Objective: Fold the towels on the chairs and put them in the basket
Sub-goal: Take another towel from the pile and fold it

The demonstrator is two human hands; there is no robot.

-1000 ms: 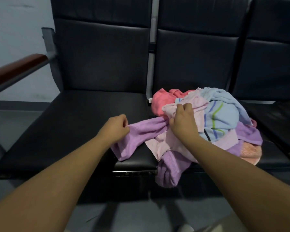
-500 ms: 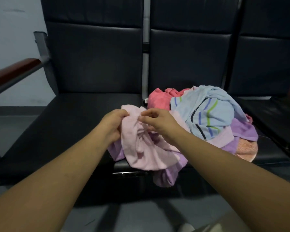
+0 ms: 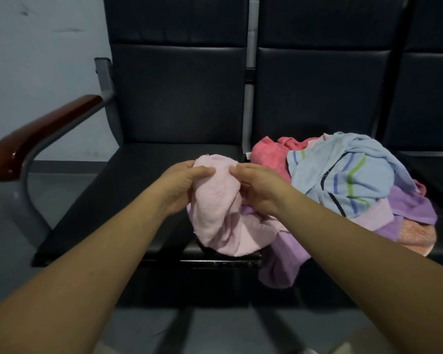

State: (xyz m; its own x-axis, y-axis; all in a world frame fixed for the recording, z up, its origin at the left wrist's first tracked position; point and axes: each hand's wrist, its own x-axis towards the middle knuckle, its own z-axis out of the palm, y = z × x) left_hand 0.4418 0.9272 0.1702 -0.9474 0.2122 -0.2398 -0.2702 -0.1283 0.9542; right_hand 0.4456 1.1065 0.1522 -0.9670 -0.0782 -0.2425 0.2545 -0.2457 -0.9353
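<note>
Left hand and right hand each pinch the top edge of a pale pink towel, thumbs on its near face, w/ the cloth hanging bunched btwn them over the front edge where the left chair meets the middle chair. Other towels lie heaped on the middle seat just right of the right hand: blue striped towel on top, coral towel behind, purple towel drooping off the front, orange towel at the far right. Wooden armrest at far left
</note>
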